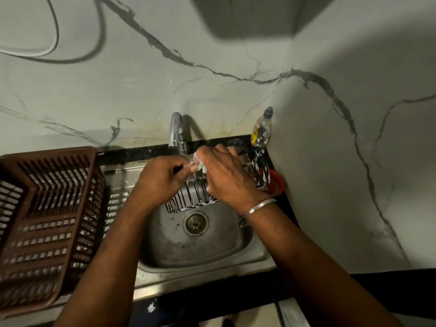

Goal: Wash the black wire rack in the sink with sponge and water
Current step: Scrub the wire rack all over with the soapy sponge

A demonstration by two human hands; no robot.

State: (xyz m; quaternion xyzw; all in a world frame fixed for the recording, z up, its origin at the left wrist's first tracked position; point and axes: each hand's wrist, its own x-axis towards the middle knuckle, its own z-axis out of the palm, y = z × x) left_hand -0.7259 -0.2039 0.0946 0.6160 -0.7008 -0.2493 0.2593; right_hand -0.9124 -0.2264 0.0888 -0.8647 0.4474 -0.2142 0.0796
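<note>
The black wire rack (191, 197) stood on edge across the back of the sink (212, 267), long axis left to right, the left hand (162, 178) holding its top wire in a curled grip, the right hand (226, 175) pinching the sponge (201, 166) just beside.

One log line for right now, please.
phase: scrubbing | left hand: grips black wire rack | right hand: holds sponge on rack | rack: sudsy, over sink, below faucet
</note>
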